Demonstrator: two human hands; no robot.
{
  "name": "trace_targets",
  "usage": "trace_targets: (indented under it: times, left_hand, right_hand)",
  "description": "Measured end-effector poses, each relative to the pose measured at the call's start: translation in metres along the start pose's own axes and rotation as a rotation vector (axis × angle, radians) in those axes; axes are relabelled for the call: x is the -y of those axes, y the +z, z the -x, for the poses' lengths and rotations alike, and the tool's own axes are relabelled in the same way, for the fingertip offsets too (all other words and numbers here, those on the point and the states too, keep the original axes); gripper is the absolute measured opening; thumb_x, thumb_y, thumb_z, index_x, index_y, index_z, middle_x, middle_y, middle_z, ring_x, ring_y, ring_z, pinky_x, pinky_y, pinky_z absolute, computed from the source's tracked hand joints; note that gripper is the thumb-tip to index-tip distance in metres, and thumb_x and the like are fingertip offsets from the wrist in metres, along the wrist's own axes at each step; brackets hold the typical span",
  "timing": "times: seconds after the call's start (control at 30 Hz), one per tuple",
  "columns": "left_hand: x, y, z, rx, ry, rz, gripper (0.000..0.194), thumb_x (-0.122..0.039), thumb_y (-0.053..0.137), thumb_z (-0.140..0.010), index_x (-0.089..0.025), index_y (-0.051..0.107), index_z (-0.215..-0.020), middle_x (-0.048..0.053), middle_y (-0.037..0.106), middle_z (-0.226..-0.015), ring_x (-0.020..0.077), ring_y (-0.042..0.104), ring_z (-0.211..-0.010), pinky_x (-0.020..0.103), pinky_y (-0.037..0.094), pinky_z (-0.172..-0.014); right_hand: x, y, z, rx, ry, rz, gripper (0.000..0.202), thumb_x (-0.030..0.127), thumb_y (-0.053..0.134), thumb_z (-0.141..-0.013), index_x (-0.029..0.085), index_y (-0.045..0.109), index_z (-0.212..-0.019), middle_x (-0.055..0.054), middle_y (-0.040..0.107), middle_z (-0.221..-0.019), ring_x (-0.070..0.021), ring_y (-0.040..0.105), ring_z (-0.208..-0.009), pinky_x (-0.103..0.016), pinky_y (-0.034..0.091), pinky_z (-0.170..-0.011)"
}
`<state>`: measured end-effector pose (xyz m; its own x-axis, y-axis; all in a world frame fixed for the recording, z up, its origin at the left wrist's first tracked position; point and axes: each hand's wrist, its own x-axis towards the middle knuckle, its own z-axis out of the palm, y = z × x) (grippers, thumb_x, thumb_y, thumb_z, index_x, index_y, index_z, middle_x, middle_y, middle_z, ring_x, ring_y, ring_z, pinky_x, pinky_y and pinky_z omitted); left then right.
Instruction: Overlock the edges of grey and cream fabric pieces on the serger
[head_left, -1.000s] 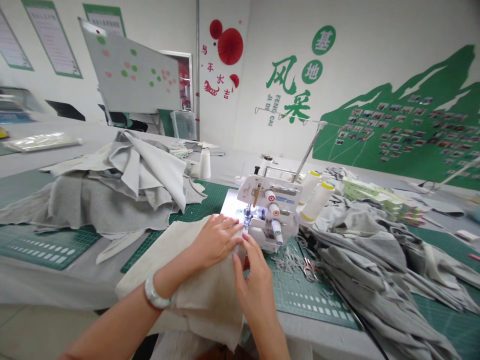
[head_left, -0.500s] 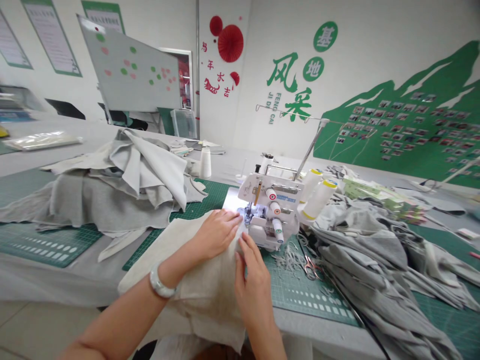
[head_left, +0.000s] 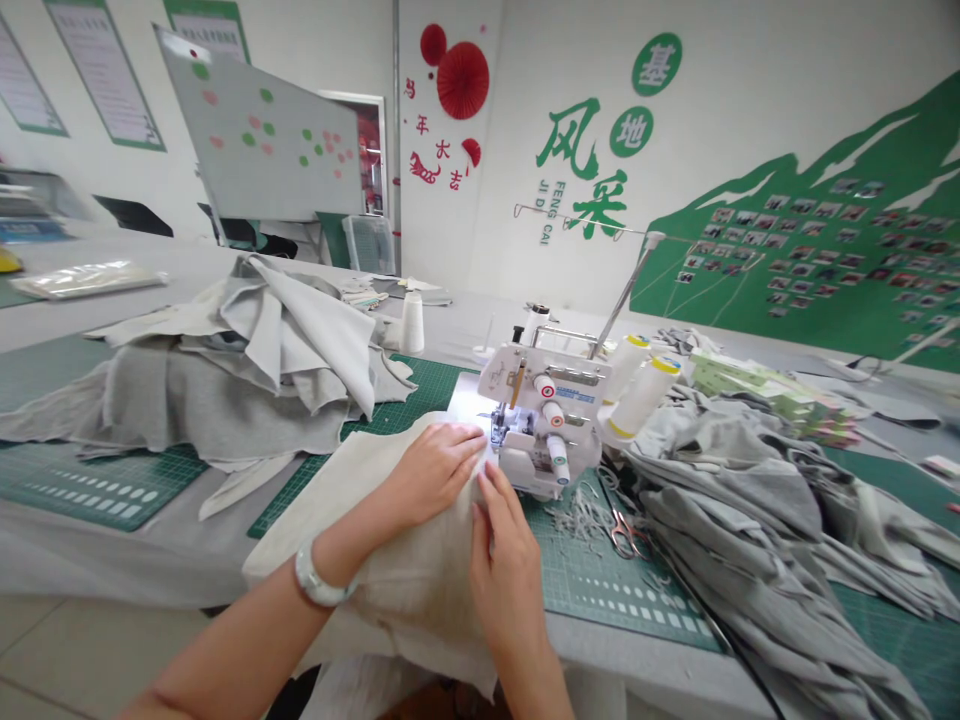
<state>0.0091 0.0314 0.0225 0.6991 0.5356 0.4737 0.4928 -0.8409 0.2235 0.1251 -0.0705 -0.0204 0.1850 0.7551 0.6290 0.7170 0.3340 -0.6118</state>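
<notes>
A pale cream piece of fabric [head_left: 420, 570] lies on the table and hangs over its front edge. Its far end reaches the lit needle area of a white overlock sewing machine [head_left: 544, 405]. My left hand [head_left: 442, 470], with a pale bangle at the wrist, rests flat on the fabric, fingers stretched toward the presser foot. Just below the foot, my right hand [head_left: 506, 540] pinches the fabric's right edge between thumb and fingers. The fingertips of both hands are close to the machine's front, and the needle itself is too small to make out.
Left of the machine is a heap of grey and white fabric pieces [head_left: 247, 370], beside a white thread cone [head_left: 412, 322]. Small scissors [head_left: 624, 535] and thread scraps [head_left: 577, 515] lie on the green cutting mat [head_left: 622, 590]. Grey fabric [head_left: 742, 520] is piled at right.
The cream fabric has slid slightly away from me, its far edge now further along beside the machine. Both hands keep nearly the same places. The view has shifted a little.
</notes>
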Motion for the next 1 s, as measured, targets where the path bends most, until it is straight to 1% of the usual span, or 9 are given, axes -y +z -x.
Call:
trace_targets:
  times: [0.27, 0.33, 0.43, 0.53, 0.6, 0.67, 0.77, 0.9, 1.0]
  left_hand:
    - [0.008, -0.001, -0.009, 0.018, -0.002, 0.002, 0.034, -0.023, 0.037, -0.098, -0.015, 0.058, -0.123, 0.009, 0.061, -0.127, 0.0198, 0.054, -0.118, 0.039, 0.041, -0.103]
    - [0.002, -0.004, -0.006, 0.018, 0.021, -0.058, 0.034, -0.023, 0.037, -0.098, -0.014, 0.058, -0.122, 0.011, 0.06, -0.128, 0.0218, 0.053, -0.12, 0.042, 0.04, -0.104]
    - [-0.016, -0.007, 0.006, -0.026, 0.017, -0.148, 0.035, -0.02, 0.037, -0.097, -0.014, 0.056, -0.125, 0.013, 0.056, -0.132, 0.025, 0.05, -0.123, 0.045, 0.038, -0.105]
    - [-0.032, -0.004, 0.018, -0.055, -0.023, -0.121, 0.035, -0.02, 0.034, -0.097, -0.015, 0.055, -0.125, 0.012, 0.058, -0.129, 0.0235, 0.053, -0.12, 0.044, 0.041, -0.103]
    - [-0.034, 0.001, 0.021, -0.071, -0.062, -0.081, 0.035, -0.023, 0.033, -0.099, -0.015, 0.056, -0.124, 0.012, 0.059, -0.129, 0.0228, 0.053, -0.12, 0.045, 0.042, -0.104]
    - [-0.028, 0.006, 0.02, -0.084, -0.093, -0.032, 0.036, -0.024, 0.032, -0.099, -0.015, 0.056, -0.124, 0.011, 0.059, -0.13, 0.0219, 0.052, -0.121, 0.045, 0.04, -0.107]
    - [-0.015, 0.009, 0.016, -0.071, -0.079, 0.041, 0.035, -0.024, 0.033, -0.099, -0.017, 0.057, -0.125, 0.009, 0.058, -0.132, 0.02, 0.051, -0.125, 0.045, 0.037, -0.111]
    - [-0.001, 0.007, 0.013, -0.039, -0.066, 0.12, 0.035, -0.02, 0.037, -0.097, -0.018, 0.056, -0.127, 0.008, 0.056, -0.136, 0.0179, 0.048, -0.129, 0.045, 0.032, -0.114]
    - [0.006, 0.002, 0.01, 0.008, -0.065, 0.194, 0.037, -0.018, 0.038, -0.096, -0.018, 0.056, -0.128, 0.007, 0.055, -0.137, 0.0165, 0.045, -0.131, 0.044, 0.028, -0.117]
  right_hand:
    - [0.0, 0.0, 0.002, 0.043, 0.014, 0.007, 0.043, 0.013, 0.037, -0.095, 0.012, 0.054, -0.134, -0.015, 0.048, -0.143, -0.0227, 0.046, -0.132, -0.044, 0.044, -0.106]
    - [-0.001, 0.001, 0.003, 0.046, 0.005, -0.005, 0.046, 0.011, 0.036, -0.094, 0.014, 0.051, -0.137, -0.014, 0.047, -0.144, -0.0223, 0.044, -0.133, -0.045, 0.043, -0.107]
    - [-0.004, 0.002, 0.002, 0.048, -0.018, -0.035, 0.052, 0.007, 0.035, -0.091, 0.016, 0.047, -0.141, -0.013, 0.044, -0.146, -0.0213, 0.043, -0.134, -0.044, 0.042, -0.108]
    - [-0.005, 0.003, 0.001, 0.045, -0.024, -0.065, 0.056, 0.004, 0.035, -0.089, 0.017, 0.042, -0.144, -0.012, 0.043, -0.147, -0.0196, 0.043, -0.134, -0.041, 0.042, -0.108]
    - [-0.005, 0.003, 0.0, 0.047, -0.016, -0.071, 0.058, 0.003, 0.033, -0.088, 0.017, 0.041, -0.144, -0.011, 0.043, -0.147, -0.0186, 0.043, -0.134, -0.04, 0.041, -0.109]
    - [-0.004, 0.003, 0.0, 0.057, -0.015, -0.066, 0.058, 0.002, 0.032, -0.088, 0.017, 0.043, -0.143, -0.011, 0.043, -0.147, -0.0181, 0.042, -0.135, -0.041, 0.04, -0.11]
    - [-0.003, 0.002, 0.003, 0.056, -0.022, -0.042, 0.057, 0.002, 0.031, -0.088, 0.015, 0.046, -0.141, -0.011, 0.043, -0.147, -0.0186, 0.04, -0.136, -0.042, 0.039, -0.111]
    - [-0.001, 0.002, 0.011, 0.005, 0.023, 0.004, 0.053, 0.005, 0.029, -0.091, 0.013, 0.047, -0.14, -0.014, 0.038, -0.15, -0.0227, 0.038, -0.138, -0.047, 0.039, -0.109]
    - [0.003, 0.002, 0.018, -0.048, 0.071, 0.037, 0.046, 0.011, 0.031, -0.095, 0.011, 0.052, -0.136, -0.017, 0.035, -0.151, -0.0265, 0.039, -0.137, -0.049, 0.044, -0.105]
